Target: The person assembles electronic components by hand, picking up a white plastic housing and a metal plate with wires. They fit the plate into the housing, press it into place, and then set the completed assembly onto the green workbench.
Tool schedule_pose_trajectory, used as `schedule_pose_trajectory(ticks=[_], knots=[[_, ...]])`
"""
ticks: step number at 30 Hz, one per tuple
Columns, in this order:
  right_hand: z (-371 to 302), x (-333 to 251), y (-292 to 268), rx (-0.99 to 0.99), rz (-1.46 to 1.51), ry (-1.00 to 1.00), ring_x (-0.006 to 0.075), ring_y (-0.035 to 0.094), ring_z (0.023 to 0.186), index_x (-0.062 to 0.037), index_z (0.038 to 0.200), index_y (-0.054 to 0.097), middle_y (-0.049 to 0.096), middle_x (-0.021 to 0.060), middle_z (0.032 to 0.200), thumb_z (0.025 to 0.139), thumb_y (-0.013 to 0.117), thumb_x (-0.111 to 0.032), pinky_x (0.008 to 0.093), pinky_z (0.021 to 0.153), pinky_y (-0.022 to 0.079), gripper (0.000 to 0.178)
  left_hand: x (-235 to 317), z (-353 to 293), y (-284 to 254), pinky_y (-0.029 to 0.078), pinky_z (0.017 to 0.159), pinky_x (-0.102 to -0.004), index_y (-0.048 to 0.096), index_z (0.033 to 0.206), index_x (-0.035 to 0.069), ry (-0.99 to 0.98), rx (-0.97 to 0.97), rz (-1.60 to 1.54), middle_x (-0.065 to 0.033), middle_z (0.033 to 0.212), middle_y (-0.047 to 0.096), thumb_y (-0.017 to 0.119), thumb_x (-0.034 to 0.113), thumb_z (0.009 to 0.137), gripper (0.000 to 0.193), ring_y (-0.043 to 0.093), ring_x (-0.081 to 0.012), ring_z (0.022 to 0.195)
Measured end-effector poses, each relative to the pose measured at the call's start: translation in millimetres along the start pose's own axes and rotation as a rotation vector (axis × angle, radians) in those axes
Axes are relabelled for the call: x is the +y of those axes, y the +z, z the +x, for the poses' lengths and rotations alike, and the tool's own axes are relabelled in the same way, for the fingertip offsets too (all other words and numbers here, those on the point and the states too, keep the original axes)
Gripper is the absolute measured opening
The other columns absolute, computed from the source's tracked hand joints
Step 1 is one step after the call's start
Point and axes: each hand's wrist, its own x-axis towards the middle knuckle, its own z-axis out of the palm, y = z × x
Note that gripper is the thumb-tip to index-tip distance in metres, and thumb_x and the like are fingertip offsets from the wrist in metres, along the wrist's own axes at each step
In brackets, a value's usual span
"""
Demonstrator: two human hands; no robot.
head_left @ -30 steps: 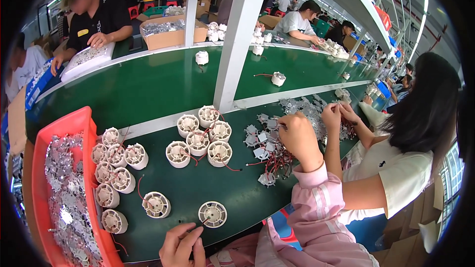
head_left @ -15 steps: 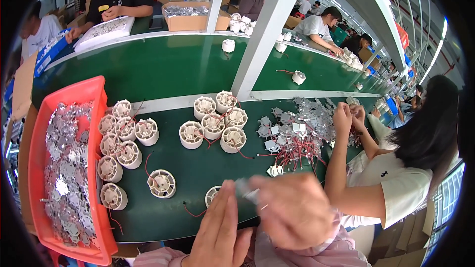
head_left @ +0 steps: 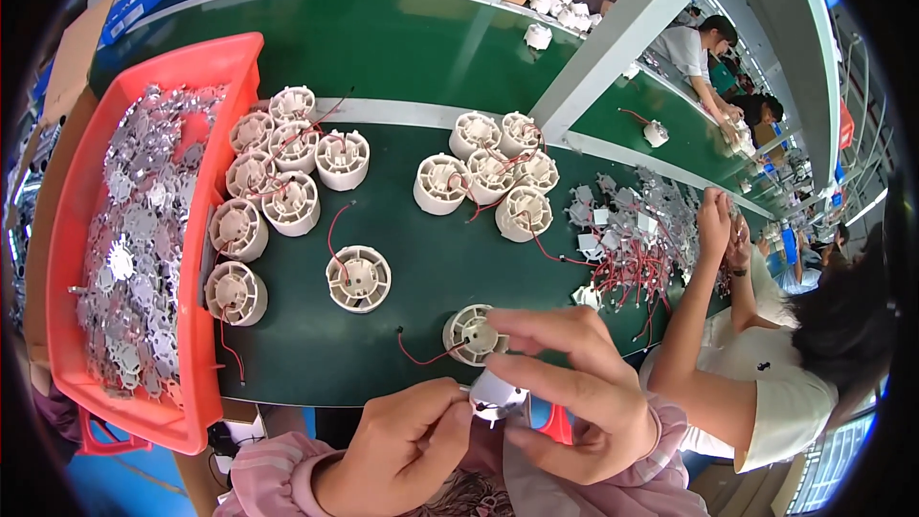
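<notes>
Close to the table's front edge I have a small silver cylinder (head_left: 495, 396) that looks like a small motor. The thumb and forefinger of my left hand (head_left: 407, 436) pinch its left side. My right hand (head_left: 584, 388) curves around it from the right, thumb below and a finger above, with the forefinger stretched past it. Just beyond my fingers sits a round white plastic housing (head_left: 467, 335) with a red and black wire, partly hidden by my right hand. Another white housing (head_left: 358, 279) stands farther left, wire rising from it.
At the left, a red bin (head_left: 196, 345) is heaped with silver metal plates. More wired white housings (head_left: 239, 230) line its side, and another group (head_left: 490, 172) stands mid-table. Silver plates with red wires (head_left: 637, 249) lie right, near a co-worker's hands (head_left: 716, 230). A grey post (head_left: 627, 38) rises behind.
My view has tilted down. My left hand went from flat, stretched fingers to a pinch on the cylinder. My right hand, blurred before, now curves around it.
</notes>
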Motion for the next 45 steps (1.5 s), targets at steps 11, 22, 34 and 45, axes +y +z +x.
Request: schedule_pose_trajectory(ticks=[11,22,34,45], knots=[[-24,7,8,-0.174,-0.090,0.120,0.0287,0.061,0.077,0.0048,0.105,0.063,0.063,0.0194,0.104,0.061,0.079,-0.001,0.0341,0.064,0.050,0.047,-11,4,-8,0.035,0.044,-0.0288,0.056,0.081,-0.004,0.124,-0.071,0.332,-0.0064,0.058,0.049,0.054,0.001,0.086,0.007,0.047,-0.0127,0.046],[-21,10,8,-0.226,-0.181,0.216,0.0277,0.060,0.075,0.0044,0.105,0.064,0.061,0.0150,0.095,0.061,0.079,-0.001,0.0343,0.062,0.050,0.047,-16,15,-13,0.042,0.050,-0.0326,0.061,0.092,0.000,0.176,-0.202,0.497,-0.0108,0.071,0.055,0.070,0.008,0.077,0.020,0.055,-0.0238,0.058],[2,43,1,-0.348,-0.162,0.258,0.0241,0.058,0.076,0.0030,0.105,0.065,0.059,0.0137,0.097,0.060,0.079,0.000,0.0312,0.062,0.050,0.047,-52,37,4,0.039,0.079,-0.0399,0.054,0.120,-0.003,0.378,0.099,0.939,-0.0112,0.112,0.056,0.077,0.025,0.064,0.066,0.052,-0.0262,0.098],[4,41,-2,-0.396,-0.147,0.306,0.0218,0.059,0.076,0.0032,0.106,0.066,0.058,0.0129,0.096,0.061,0.079,0.000,0.0296,0.062,0.050,0.047,-56,39,-5,0.038,0.072,-0.0359,0.054,0.120,-0.004,0.407,-0.008,0.846,-0.0118,0.112,0.059,0.076,0.025,0.065,0.066,0.055,-0.0239,0.083]])
